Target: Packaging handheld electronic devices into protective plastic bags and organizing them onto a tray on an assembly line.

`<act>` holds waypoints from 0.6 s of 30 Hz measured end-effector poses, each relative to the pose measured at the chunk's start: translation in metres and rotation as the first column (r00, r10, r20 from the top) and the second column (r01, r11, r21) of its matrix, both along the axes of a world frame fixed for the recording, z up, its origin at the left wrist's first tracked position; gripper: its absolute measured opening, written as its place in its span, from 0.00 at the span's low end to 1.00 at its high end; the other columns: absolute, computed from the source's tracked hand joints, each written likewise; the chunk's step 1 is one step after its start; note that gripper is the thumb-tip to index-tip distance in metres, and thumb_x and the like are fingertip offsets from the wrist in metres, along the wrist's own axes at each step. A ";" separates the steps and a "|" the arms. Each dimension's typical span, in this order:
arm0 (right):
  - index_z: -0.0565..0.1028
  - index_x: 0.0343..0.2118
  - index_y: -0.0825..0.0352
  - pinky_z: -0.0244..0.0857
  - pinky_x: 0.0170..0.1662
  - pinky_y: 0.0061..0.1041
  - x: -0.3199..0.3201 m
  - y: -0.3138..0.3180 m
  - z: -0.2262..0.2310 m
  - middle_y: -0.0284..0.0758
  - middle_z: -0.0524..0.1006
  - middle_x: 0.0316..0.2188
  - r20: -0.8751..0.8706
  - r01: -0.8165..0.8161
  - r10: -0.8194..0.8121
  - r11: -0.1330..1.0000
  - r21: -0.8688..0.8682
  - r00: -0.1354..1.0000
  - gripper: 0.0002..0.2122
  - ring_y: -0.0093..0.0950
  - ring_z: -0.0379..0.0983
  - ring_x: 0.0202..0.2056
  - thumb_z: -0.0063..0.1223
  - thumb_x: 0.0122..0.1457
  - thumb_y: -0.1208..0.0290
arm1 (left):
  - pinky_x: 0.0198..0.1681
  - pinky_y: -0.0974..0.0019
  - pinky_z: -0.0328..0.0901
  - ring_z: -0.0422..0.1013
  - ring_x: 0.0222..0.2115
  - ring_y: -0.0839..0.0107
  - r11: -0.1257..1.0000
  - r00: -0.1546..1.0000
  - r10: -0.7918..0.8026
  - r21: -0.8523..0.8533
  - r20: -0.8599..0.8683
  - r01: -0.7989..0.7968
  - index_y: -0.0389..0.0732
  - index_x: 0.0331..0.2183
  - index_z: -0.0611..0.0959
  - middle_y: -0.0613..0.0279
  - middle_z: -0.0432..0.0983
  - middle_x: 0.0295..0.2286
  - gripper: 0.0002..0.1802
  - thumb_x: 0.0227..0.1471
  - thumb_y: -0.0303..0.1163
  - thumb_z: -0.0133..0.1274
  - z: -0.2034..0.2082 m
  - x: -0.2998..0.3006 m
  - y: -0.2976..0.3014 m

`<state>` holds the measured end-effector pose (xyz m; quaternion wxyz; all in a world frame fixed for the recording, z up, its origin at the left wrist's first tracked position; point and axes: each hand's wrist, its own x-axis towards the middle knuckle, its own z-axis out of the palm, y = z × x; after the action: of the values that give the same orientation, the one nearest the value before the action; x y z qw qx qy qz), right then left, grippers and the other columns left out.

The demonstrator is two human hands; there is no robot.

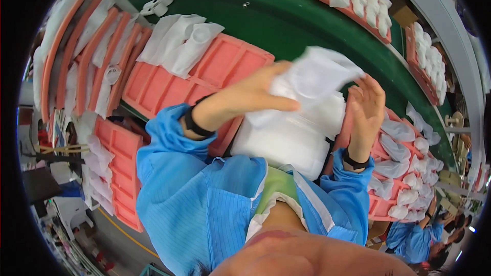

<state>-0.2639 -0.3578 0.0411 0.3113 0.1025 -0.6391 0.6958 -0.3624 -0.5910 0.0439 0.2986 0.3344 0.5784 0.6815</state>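
A thin, translucent white bag (319,71) is in front of me, with a round white part showing faintly through it. My left hand (255,89) grips the bag's left side, its thumb stretched across the front and its other fingers partly hidden behind. At the bag's right corner, the curled fingers of my right hand (367,102) pinch the edge. Below both hands, close to my body, lies a thick stack of white bags (281,145). A pink compartment tray (232,64) lies to the left, with filled white bags (179,46) along its far left end.
Pink trays (87,53) stand stacked on the far left. Another tray (120,171) is beside my left elbow. A pink tray with several wrapped parts (396,158) sits at the right. Beyond runs a green work surface (215,2) with loose white parts (157,4).
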 end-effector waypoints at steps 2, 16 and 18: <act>0.66 0.51 0.71 0.63 0.50 0.25 0.004 0.011 0.001 0.41 0.69 0.50 0.143 0.087 -0.092 0.995 0.040 0.985 0.21 0.29 0.68 0.49 0.55 0.53 0.80 | 0.47 0.67 0.65 0.69 0.45 0.71 0.954 0.942 0.252 -0.104 -0.220 -0.280 0.35 0.52 0.71 0.58 0.74 0.43 0.35 0.42 0.33 0.66 0.007 -0.009 -0.045; 0.70 0.47 0.70 0.65 0.44 0.21 0.000 0.020 -0.005 0.39 0.72 0.46 0.212 0.104 -0.134 0.984 0.143 0.968 0.14 0.27 0.70 0.46 0.49 0.57 0.83 | 0.45 0.55 0.66 0.73 0.43 0.47 -0.341 0.336 0.282 -0.421 -0.899 -0.840 0.45 0.54 0.73 0.43 0.76 0.42 0.34 0.42 0.39 0.60 -0.129 -0.070 -0.331; 0.71 0.44 0.70 0.65 0.44 0.21 -0.001 0.020 -0.007 0.38 0.73 0.45 0.207 0.072 -0.103 0.986 0.151 0.973 0.11 0.26 0.71 0.44 0.48 0.57 0.83 | 0.45 0.54 0.66 0.73 0.42 0.46 -0.236 0.356 0.276 -0.423 -0.893 -0.875 0.45 0.53 0.73 0.42 0.76 0.41 0.34 0.42 0.39 0.60 -0.137 -0.085 -0.346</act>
<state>-0.2650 -0.3383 0.0344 0.2628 0.0203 -0.7208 0.6411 -0.4471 -0.9373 -0.0928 -0.1226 -0.1141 0.9800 0.1071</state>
